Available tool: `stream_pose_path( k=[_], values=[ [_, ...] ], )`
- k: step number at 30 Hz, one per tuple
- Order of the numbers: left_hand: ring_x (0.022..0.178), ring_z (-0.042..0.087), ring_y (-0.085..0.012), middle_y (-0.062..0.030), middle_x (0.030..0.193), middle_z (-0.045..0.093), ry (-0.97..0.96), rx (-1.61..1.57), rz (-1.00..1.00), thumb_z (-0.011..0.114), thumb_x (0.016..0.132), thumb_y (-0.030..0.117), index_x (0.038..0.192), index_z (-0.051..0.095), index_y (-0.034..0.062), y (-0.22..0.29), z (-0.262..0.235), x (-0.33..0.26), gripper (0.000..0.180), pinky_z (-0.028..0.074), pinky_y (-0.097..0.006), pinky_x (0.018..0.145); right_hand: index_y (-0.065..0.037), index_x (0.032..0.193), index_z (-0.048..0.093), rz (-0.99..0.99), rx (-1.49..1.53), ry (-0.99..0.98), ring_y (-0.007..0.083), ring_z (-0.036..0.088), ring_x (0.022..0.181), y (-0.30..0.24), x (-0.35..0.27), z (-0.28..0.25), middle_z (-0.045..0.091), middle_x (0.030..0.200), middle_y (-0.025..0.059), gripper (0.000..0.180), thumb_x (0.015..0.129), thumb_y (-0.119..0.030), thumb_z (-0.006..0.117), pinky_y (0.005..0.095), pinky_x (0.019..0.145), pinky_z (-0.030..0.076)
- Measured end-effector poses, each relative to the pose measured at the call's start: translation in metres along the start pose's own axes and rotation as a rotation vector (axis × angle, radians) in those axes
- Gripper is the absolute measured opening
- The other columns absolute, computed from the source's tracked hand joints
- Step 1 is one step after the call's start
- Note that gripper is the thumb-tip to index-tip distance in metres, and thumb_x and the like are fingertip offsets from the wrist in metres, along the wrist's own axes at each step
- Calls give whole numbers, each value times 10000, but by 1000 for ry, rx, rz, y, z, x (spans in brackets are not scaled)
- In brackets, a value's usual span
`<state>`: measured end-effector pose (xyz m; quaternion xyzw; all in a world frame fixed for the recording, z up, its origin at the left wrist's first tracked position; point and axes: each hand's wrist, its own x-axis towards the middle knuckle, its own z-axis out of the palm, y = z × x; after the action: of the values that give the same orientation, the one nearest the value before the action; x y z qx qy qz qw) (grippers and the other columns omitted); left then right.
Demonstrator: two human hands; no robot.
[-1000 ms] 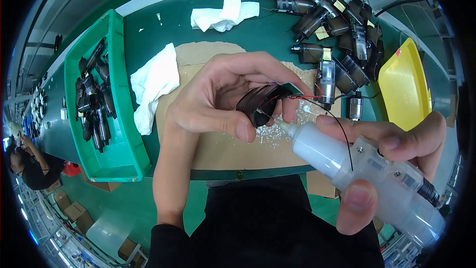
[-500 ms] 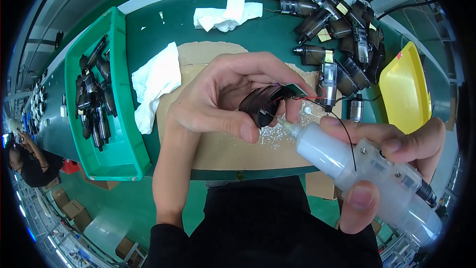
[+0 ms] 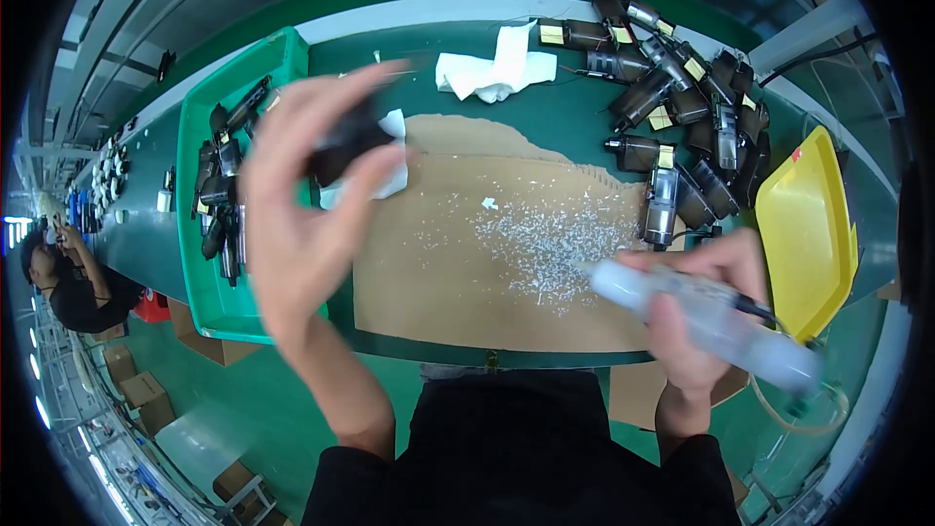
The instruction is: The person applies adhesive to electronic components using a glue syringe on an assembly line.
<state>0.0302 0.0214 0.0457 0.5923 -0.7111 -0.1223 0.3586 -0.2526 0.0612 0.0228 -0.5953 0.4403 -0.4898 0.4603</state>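
My left hand (image 3: pixel 292 175), smeared by motion, is raised at the right side of the green bin (image 3: pixel 232 327). Its fingers curl round a dark housing (image 3: pixel 343 148), too blurred for detail; the earlier frame shows wires on it. In my right hand (image 3: pixel 696 331) is a translucent white glue dispenser (image 3: pixel 623 284), with its narrow tip pointing left over the cardboard sheet (image 3: pixel 429 273). White specks (image 3: pixel 555 244) are scattered on the cardboard below the tip. Several similar dark housings (image 3: pixel 219 190) lie in the green bin.
A pile of dark housings with metal cylinders (image 3: pixel 672 88) and yellow labels covers the back right. Beside it stands a yellow tray (image 3: pixel 808 234). White cloths (image 3: pixel 487 75) lie on the green table. Another person (image 3: pixel 73 278) sits at the far left.
My left hand has carried the dark housing left and away from the dispenser tip, toward the green bin. My right hand keeps the dispenser, a little farther from me. The view has shifted.
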Motion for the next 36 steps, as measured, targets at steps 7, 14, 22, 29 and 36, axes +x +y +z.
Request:
stream_pose_path(
  k=[7,14,22,29,36],
  values=[
    [958,571,-206,-102,1059,573,269,491,-72,683,786,46,1234,575,77,-26,-39,-13,462,468,-303,824,-18,915,466,260,-120,-104,210,691,880,33,-3,0,646,837,94,279,742,-23,684,286,763,538],
    [1059,572,-333,-155,1090,637,-60,154,250,619,834,112,1095,630,37,11,109,94,272,447,-391,914,-38,916,487,124,-186,-35,150,681,829,28,1,-15,703,855,117,287,759,-78,724,263,726,532],
    [1065,532,-324,-106,972,659,-206,484,350,706,658,88,932,663,89,-1,206,143,278,404,-532,911,-9,928,468,129,-127,39,216,670,847,35,-15,-9,631,842,113,231,790,8,653,303,759,513],
    [1000,531,-354,-220,1103,526,223,276,332,660,686,24,1208,499,-45,-15,139,118,551,446,-420,884,-10,906,430,233,-127,-57,222,661,824,36,-5,5,489,843,73,216,803,33,615,315,753,507],
    [937,622,-243,-130,1024,537,169,-1738,-309,445,898,175,1200,472,-50,-36,69,68,377,522,-338,859,-5,854,443,149,-277,-174,171,633,758,28,21,6,504,752,60,207,761,36,624,274,682,475]
  ],
)
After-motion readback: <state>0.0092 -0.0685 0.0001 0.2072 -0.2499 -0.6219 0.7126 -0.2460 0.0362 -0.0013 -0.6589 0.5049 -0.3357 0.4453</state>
